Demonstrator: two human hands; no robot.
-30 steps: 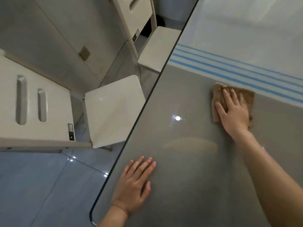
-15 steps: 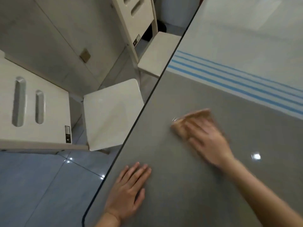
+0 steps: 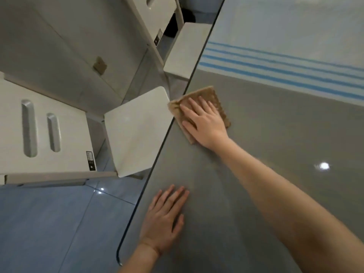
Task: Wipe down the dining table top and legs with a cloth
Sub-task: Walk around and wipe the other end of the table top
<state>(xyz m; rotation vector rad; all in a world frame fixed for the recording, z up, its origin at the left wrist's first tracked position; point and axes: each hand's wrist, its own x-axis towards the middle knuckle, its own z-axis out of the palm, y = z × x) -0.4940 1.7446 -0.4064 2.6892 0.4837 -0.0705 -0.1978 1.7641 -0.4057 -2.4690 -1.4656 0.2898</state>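
On glossy grey bench [image 3: 275, 134], left edge: brown square woven cloth [image 3: 212, 97], lying flat, one corner overhanging the dark rim. Pressed from above by right hand [image 3: 204, 123], palm down, fingers [image 3: 194, 104] spread wide and flat over the fabric, not curled around it; forearm stretched across the top from lower right. Nearer corner of same bench: left hand [image 3: 163, 217], palm down on bare surface, fingers extended and slightly apart, holding nothing, well apart from the cloth. Far portion of bench: pale section crossed by blue stripes [image 3: 275, 69]. Bright light spot reflected right of the forearm. Beside the bench edge, just below the cloth corner: cream-white chair with rounded square seat [image 3: 136, 131] and slotted backrest. Further along the edge: second cream-white chair seat [image 3: 187, 50], partly tucked under. Beneath: shiny blue-grey tiled floor [image 3: 49, 223].
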